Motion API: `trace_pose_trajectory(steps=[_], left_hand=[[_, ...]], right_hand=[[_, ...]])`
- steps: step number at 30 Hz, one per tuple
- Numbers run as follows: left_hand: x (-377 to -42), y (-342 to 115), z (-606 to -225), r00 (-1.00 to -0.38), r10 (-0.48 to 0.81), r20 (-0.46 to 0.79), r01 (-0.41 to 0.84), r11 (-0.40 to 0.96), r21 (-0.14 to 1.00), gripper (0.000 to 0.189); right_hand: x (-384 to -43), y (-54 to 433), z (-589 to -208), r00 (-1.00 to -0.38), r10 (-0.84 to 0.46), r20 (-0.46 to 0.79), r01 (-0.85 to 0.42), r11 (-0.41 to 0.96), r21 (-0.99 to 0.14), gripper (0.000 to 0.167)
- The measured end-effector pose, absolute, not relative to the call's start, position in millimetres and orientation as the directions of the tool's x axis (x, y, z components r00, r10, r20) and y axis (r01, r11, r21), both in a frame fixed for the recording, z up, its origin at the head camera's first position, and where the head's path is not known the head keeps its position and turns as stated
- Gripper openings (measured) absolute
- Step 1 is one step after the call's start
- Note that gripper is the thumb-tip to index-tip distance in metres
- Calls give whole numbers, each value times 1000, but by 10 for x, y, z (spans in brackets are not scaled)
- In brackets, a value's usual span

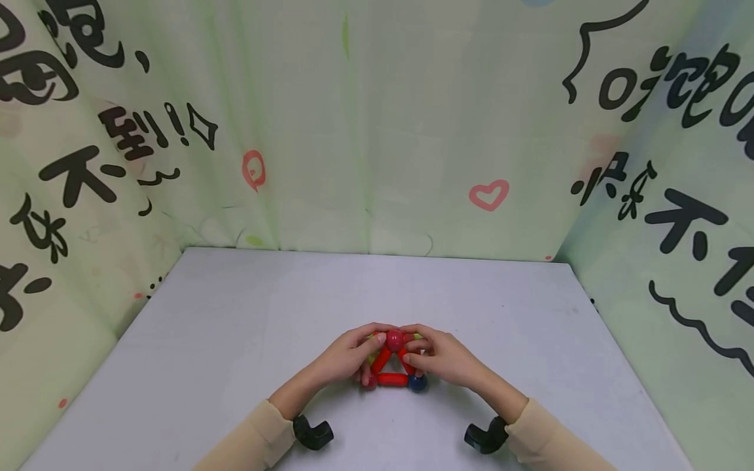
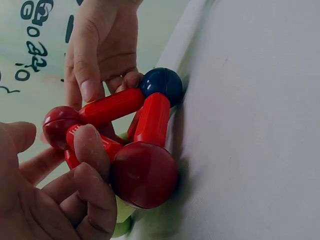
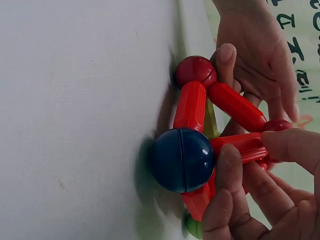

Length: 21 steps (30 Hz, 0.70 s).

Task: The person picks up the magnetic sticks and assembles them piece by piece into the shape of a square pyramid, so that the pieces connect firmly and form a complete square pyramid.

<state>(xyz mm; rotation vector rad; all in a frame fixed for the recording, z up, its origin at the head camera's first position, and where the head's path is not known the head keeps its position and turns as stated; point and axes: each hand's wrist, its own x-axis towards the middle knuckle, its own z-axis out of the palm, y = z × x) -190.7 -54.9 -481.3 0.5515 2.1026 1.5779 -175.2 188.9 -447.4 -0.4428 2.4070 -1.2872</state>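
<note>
A ball-and-stick building-toy frame [image 1: 393, 379] stands on the white table, its red sticks forming a triangle on the near side. A red ball [image 1: 395, 339] tops it, with another red ball [image 2: 144, 175] at the lower left corner and a blue ball [image 3: 183, 160] at the lower right. Yellow-green pieces [image 3: 211, 122] show behind, partly hidden. My left hand [image 1: 352, 352] grips the frame's left side, fingers curled around the red stick and lower red ball. On the other side, my right hand [image 1: 446, 356] holds the right stick near the top and blue ball.
The white table [image 1: 283, 301] spreads around the frame, its far edge meeting a pale green printed curtain [image 1: 365, 131]. Curtain also hangs at both sides. Dark wrist-mounted devices [image 1: 312, 433] sit beneath both wrists.
</note>
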Motion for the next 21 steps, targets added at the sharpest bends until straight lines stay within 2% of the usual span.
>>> trace_pose_trajectory(steps=[15,21], left_hand=[[-1894,-503,-4769,-831,539,-136,52,319,946,37],[-1938,-554,-4779,-840,528,-122,63,319,946,43]], right_hand=[[-1753,1917,-4496,-878,-448,-170,-104,523,-846,51],[-1796,1961,-4501,-897,-416,-150,-120,556,-822,53]])
